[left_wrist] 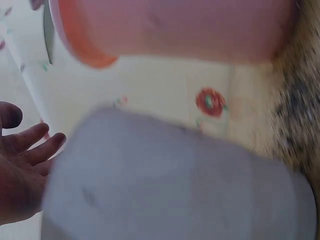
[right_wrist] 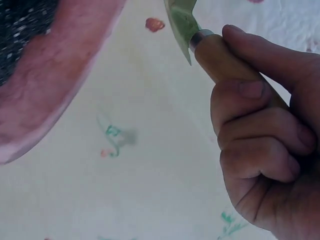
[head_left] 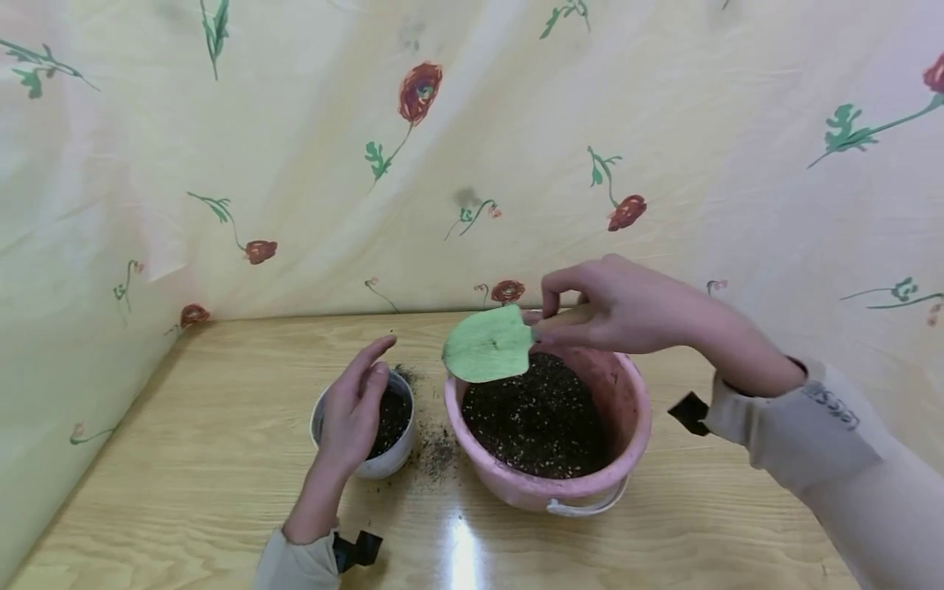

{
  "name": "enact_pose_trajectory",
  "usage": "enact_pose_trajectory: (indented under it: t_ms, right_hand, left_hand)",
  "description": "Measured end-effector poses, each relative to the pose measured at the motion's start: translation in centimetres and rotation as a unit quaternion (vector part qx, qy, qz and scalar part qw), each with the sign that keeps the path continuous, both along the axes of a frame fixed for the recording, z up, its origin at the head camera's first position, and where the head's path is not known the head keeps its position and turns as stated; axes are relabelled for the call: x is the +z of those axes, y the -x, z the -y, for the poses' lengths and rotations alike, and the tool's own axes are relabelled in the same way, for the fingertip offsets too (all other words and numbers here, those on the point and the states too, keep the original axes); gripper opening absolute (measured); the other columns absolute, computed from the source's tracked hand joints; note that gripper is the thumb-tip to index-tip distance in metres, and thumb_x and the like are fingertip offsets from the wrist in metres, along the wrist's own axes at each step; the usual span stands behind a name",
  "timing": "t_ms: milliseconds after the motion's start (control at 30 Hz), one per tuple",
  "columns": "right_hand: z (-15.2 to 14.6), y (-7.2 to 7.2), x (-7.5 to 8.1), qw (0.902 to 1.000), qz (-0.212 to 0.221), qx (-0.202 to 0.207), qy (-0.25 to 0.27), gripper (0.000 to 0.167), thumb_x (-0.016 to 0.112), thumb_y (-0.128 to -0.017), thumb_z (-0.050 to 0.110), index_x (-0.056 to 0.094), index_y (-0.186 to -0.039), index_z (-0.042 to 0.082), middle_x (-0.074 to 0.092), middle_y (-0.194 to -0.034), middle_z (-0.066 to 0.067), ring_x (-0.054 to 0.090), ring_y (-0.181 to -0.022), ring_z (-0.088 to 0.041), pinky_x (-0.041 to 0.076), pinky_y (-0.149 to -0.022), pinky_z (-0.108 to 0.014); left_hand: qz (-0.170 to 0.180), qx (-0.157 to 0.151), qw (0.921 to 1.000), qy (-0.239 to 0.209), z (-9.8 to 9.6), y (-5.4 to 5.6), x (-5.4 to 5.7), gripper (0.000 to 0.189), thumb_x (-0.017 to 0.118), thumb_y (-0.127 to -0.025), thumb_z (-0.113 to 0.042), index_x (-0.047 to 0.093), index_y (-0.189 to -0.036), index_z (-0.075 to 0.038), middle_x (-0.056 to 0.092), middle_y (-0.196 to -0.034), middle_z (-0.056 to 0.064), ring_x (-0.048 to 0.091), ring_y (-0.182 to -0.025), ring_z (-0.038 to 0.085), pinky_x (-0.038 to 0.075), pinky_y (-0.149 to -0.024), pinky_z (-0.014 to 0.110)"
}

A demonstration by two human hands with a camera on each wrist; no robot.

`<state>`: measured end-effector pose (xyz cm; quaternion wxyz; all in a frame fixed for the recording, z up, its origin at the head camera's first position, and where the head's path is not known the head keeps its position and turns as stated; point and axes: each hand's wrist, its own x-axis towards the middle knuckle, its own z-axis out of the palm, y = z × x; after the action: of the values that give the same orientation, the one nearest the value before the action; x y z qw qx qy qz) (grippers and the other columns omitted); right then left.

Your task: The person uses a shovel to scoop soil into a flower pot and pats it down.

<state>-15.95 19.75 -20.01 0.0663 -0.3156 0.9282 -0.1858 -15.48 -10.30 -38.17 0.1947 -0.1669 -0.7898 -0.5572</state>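
Note:
My right hand grips the wooden handle of a small hand trowel, fingers curled round it in the right wrist view. The trowel's light green blade tilts over the left rim of a pink bucket, which holds dark soil with pale specks. On the left, a smaller white pot also contains dark soil. My left hand is over this pot with its fingers extended, holding nothing, and covers part of its opening. In the left wrist view the left fingers spread beside the pot.
Spilled soil lies on the wooden table between pot and bucket. The bucket's white handle hangs down at its front. A flowered cloth stands behind the table and along its left side.

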Motion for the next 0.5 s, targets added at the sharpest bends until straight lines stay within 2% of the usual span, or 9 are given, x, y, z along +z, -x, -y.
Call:
enact_pose_trajectory:
  t_ms: [100,167,233,267,333,367,400,467,500]
  right_hand:
    - [-1.4,-0.4,-0.5,0.9999,0.002,-0.014,0.009,0.016,0.072,-0.087,0.033,0.062,-0.081,0.023,0.057,-0.059,0.013,0.047,-0.051,-0.005,0.041,-0.049,-0.026]
    - [-2.3,-0.6,-1.0,0.9997,-0.001,-0.010,0.024,0.015,0.072,-0.087,0.034,0.062,-0.083,0.023,0.056,-0.058,0.015,0.046,-0.050,-0.004,0.040,-0.048,-0.025]
    - [-3.3,-0.7,-1.6,0.9991,-0.007,0.002,0.042,0.013,0.072,-0.087,0.031,0.062,-0.084,0.024,0.054,-0.057,0.017,0.043,-0.048,-0.003,0.039,-0.046,-0.024]
    - [-3.7,-0.7,-2.0,0.9986,-0.011,0.011,0.051,0.012,0.072,-0.087,0.030,0.062,-0.085,0.024,0.056,-0.058,0.019,0.042,-0.047,-0.002,0.038,-0.045,-0.023]
    - [-4.6,-0.6,-2.8,0.9973,-0.019,0.028,0.065,0.012,0.073,-0.087,0.028,0.061,-0.087,0.024,0.058,-0.060,0.022,0.039,-0.046,0.000,0.036,-0.044,-0.021]
    - [-4.9,-0.5,-3.2,0.9965,-0.022,0.036,0.072,0.013,0.074,-0.086,0.026,0.060,-0.086,0.024,0.060,-0.061,0.023,0.038,-0.046,0.001,0.035,-0.043,-0.021]
    - [-5.3,-0.4,-3.6,0.9956,-0.028,0.044,0.078,0.014,0.074,-0.086,0.024,0.060,-0.086,0.024,0.061,-0.063,0.024,0.040,-0.047,0.002,0.035,-0.042,-0.020]
    - [-5.8,-0.1,-4.5,0.9946,-0.040,0.052,0.080,0.016,0.076,-0.084,0.023,0.059,-0.086,0.024,0.065,-0.068,0.025,0.042,-0.047,0.003,0.035,-0.042,-0.019]
    - [-6.0,0.1,-5.0,0.9946,-0.044,0.053,0.078,0.017,0.076,-0.083,0.023,0.059,-0.085,0.024,0.065,-0.068,0.024,0.043,-0.048,0.003,0.035,-0.042,-0.019]
  left_hand:
    - [-0.029,-0.036,0.9989,0.003,-1.2,-0.2,0.5,0.034,0.045,-0.101,-0.007,0.057,-0.134,-0.008,0.040,-0.057,-0.007,0.035,-0.048,0.005,0.034,-0.044,0.025]
    - [-0.031,-0.060,0.9977,-0.001,-2.0,-0.3,0.7,0.035,0.045,-0.102,-0.007,0.055,-0.135,-0.008,0.035,-0.055,-0.008,0.031,-0.046,0.005,0.031,-0.042,0.025]
    - [-0.015,-0.079,0.9967,-0.006,-2.8,-0.5,0.8,0.035,0.045,-0.102,-0.010,0.053,-0.137,-0.010,0.039,-0.058,-0.004,0.036,-0.049,0.007,0.035,-0.045,0.026]
    - [-0.009,-0.086,0.9963,-0.005,-3.3,-0.5,0.8,0.036,0.045,-0.102,-0.011,0.053,-0.137,-0.010,0.048,-0.063,-0.001,0.044,-0.053,0.007,0.042,-0.050,0.026]
    - [-0.001,-0.106,0.9943,-0.004,-4.2,-0.5,0.7,0.037,0.045,-0.102,-0.012,0.050,-0.139,-0.009,0.064,-0.087,0.010,0.061,-0.077,0.014,0.053,-0.070,0.032]
    - [0.005,-0.115,0.9934,-0.001,-4.6,-0.5,0.7,0.038,0.045,-0.102,-0.013,0.049,-0.140,-0.008,0.065,-0.104,0.014,0.063,-0.092,0.019,0.053,-0.081,0.036]
    - [0.006,-0.124,0.9923,0.000,-5.1,-0.4,0.6,0.040,0.045,-0.102,-0.013,0.047,-0.141,-0.007,0.062,-0.120,0.015,0.061,-0.107,0.023,0.050,-0.092,0.041]
    - [0.012,-0.140,0.9901,0.002,-6.0,-0.3,0.4,0.043,0.044,-0.102,-0.014,0.042,-0.144,-0.006,0.045,-0.146,0.012,0.044,-0.132,0.027,0.036,-0.109,0.047]
    - [0.019,-0.148,0.9888,0.001,-6.4,-0.2,0.3,0.044,0.043,-0.103,-0.015,0.039,-0.146,-0.005,0.039,-0.150,0.012,0.037,-0.137,0.028,0.031,-0.112,0.048]
